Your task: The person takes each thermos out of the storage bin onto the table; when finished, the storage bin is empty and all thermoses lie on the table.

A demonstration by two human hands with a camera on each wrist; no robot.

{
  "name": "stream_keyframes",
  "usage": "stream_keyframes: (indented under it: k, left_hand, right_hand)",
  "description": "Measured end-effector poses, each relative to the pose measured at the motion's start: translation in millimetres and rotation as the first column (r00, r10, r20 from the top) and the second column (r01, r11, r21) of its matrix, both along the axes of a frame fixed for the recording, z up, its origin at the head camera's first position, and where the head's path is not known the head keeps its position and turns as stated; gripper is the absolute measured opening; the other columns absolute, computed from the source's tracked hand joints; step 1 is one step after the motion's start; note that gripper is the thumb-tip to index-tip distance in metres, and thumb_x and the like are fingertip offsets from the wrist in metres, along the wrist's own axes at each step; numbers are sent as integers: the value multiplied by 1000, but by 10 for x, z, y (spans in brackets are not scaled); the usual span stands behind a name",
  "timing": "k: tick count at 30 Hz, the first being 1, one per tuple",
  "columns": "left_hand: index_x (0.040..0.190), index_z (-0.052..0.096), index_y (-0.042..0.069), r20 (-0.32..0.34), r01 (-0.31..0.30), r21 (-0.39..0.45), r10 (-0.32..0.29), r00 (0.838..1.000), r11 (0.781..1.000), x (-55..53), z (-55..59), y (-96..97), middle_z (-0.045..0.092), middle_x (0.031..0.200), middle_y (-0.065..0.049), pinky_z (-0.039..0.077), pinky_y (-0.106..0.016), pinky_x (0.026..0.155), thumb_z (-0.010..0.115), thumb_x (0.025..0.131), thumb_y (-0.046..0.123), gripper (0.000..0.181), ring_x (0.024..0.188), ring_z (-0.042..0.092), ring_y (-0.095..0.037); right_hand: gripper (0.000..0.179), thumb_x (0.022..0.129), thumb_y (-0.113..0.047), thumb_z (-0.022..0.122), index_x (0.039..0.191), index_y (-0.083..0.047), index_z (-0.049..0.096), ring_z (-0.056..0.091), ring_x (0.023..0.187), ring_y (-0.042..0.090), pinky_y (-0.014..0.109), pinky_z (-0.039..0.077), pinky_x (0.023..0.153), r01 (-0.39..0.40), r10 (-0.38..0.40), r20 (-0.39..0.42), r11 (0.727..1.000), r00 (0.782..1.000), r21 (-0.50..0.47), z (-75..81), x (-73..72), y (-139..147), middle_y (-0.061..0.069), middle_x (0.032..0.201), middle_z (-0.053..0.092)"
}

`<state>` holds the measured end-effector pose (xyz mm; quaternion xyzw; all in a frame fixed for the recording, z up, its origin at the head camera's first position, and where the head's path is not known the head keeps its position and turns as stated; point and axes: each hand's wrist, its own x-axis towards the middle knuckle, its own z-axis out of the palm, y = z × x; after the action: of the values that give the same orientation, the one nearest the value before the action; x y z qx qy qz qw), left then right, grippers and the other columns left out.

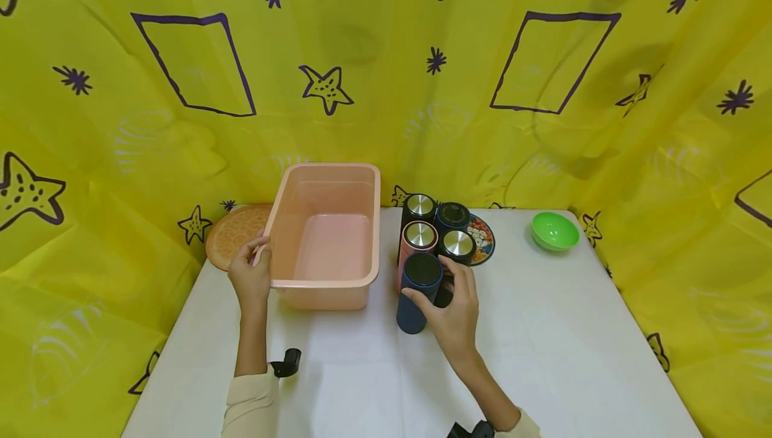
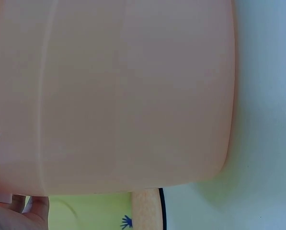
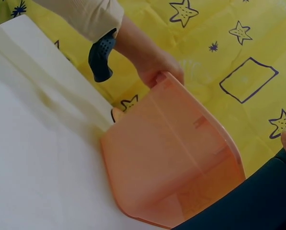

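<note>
A pink plastic tub [image 1: 326, 284] stands left of the middle of the table, its inside bare. My left hand [image 1: 252, 274] pinches the tub's left rim between thumb and fingers; the tub's outer wall [image 2: 133, 96] fills most of the left wrist view. With thumb and fingers around its upper part, my right hand [image 1: 455, 317] grips a dark blue bottle [image 1: 415, 301] with a black lid, nearly upright. In the right wrist view that bottle [image 3: 248, 201] crosses the lower right corner. Right behind it, several other bottles cluster, among them a pink bottle [image 1: 407, 257] with a silver lid.
A round orange-brown patterned board [image 1: 232, 234] lies behind the tub's left side. Partly hidden by the bottles is a colourful round plate [image 1: 484, 240]. A green bowl [image 1: 555, 232] sits at the back right. Yellow printed cloth [image 1: 386, 130] hangs around the white table [image 1: 579, 344].
</note>
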<state>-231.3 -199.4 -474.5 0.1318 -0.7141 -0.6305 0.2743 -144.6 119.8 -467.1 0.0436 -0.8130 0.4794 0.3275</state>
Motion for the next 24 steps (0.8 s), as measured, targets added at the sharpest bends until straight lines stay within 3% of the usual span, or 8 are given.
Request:
stream_keyframes:
  k: [5, 11, 19, 24]
  left_hand:
    - [106, 69, -9, 1, 3, 5, -3, 1000, 1000, 3, 0, 3, 65, 129, -14, 47, -4, 83, 60, 89, -4, 20, 120, 61, -31]
    - [106, 69, -9, 5, 1, 4, -1, 1000, 1000, 18, 17, 7, 65, 129, -14, 47, -4, 83, 59, 89, -4, 20, 119, 61, -32]
    - [107, 69, -8, 20, -2, -16, 2, 1000, 1000, 31, 23, 3, 65, 129, -13, 47, -3, 81, 59, 90, -2, 20, 116, 63, -32]
    - [106, 69, -8, 22, 3, -33, -2, 1000, 999, 27, 18, -9, 65, 129, -12, 46, -2, 78, 59, 90, -2, 20, 114, 63, -33]
  right_hand:
    - [76, 60, -14, 93, 127, -5, 58, 55, 109, 19, 22, 51, 85, -12, 10, -74, 1000, 997, -15, 35, 5, 13, 13, 117, 58]
    - [70, 60, -5, 91, 122, -1, 61, 54, 107, 19, 17, 45, 87, -27, 22, -134, 999, 991, -31, 96, 3, 47, 16, 115, 59]
    - [30, 82, 3, 72, 112, -2, 68, 55, 102, 16, 27, 45, 84, -15, 5, -190, 998, 982, -53, 197, -64, 194, 15, 108, 61]
    - [24, 87, 2, 67, 111, 3, 67, 55, 103, 22, 25, 44, 87, 8, -13, -205, 1000, 979, -27, 345, -156, 355, 18, 107, 59]
